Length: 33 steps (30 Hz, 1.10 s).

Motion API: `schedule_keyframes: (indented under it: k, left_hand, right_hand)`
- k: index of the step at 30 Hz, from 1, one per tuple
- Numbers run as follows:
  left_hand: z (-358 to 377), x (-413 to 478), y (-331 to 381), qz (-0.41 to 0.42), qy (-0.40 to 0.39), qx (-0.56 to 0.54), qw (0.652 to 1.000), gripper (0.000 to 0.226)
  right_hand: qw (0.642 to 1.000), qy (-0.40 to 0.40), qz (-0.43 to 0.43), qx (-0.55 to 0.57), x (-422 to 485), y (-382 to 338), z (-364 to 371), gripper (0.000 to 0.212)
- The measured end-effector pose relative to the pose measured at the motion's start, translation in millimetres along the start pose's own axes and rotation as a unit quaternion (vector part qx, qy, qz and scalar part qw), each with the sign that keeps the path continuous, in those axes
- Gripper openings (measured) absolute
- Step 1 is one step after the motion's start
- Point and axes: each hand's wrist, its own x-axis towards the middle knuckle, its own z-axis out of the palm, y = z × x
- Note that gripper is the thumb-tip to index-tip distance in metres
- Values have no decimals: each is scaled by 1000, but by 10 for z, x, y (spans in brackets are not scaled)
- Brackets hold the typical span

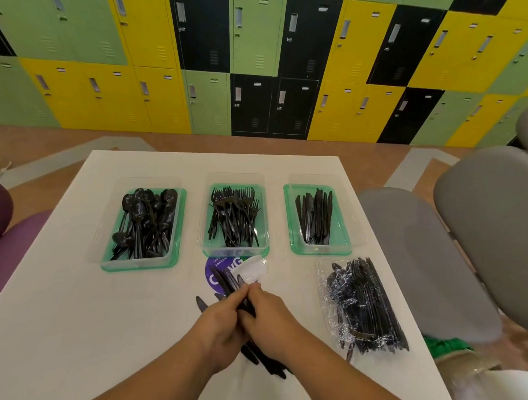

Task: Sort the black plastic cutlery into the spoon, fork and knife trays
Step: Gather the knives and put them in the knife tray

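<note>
The left hand [221, 317] and right hand [268, 313] met above the near middle of the surface [70, 312]. The fingers of both were curled tightly round one bundle of black knives [229, 284]. Its tips pointed toward the fork tray [212, 252], which stood between the spoon tray [138, 267] and knife tray [321, 250].

Spoon tray [139, 266] left, fork tray [234, 253] middle, knife tray [321, 250] right, bagged cutlery [364, 307] before knife tray

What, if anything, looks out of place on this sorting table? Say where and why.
A lone black piece lies loose on the table beside the left hand, outside any tray. The forks lie criss-crossed, unlike the neatly aligned knives.
</note>
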Motion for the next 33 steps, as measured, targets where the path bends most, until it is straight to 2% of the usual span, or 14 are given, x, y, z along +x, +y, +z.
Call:
schedule_keyframes:
  k: [2,4,5,6,7,9,10,12,14,18,20,24,29,33]
  left_hand:
    - [-9,10,41,21,20,-7,1000,27]
    - [-62,19,117,48,51,-10,997,28]
    - [-100,24,170,61,71,-15,995,27]
    - [-151,27,229,74,93,-16,993,26]
    - [-208,32,284,86,114,-12,990,24]
    - [-333,51,357,99,148,9,984,24]
    - [-380,53,371,100,158,18,982,25]
    - [-431,49,372,101,166,28,981,24]
    - [-430,30,353,102,166,35,980,24]
    - [-456,10,337,105,171,64,977,25]
    - [-481,16,336,107,172,70,977,25]
    - [-514,23,300,97,163,79,979,24]
    - [-515,20,231,87,147,106,980,23]
    - [-523,24,187,74,142,123,979,22]
  right_hand:
    - [1000,-9,-7,25,6,46,1,29]
    - [999,-2,-2,40,10,98,-14,4]
    - [999,25,7,36,9,134,-28,8]
    - [998,58,21,3,11,193,-43,16]
    - [993,87,43,-62,18,258,-46,34]
    - [970,78,102,-207,5,348,-9,78]
    - [958,62,122,-253,-13,368,41,93]
    - [946,43,133,-293,-44,353,172,101]
    - [949,53,113,-290,-39,356,297,88]
    - [964,77,97,-234,11,394,384,38]
    - [966,74,96,-227,40,428,386,29]
    - [969,72,109,-208,94,482,394,28]
    - [950,83,144,-263,92,485,421,32]
    - [935,129,96,-316,47,453,414,49]
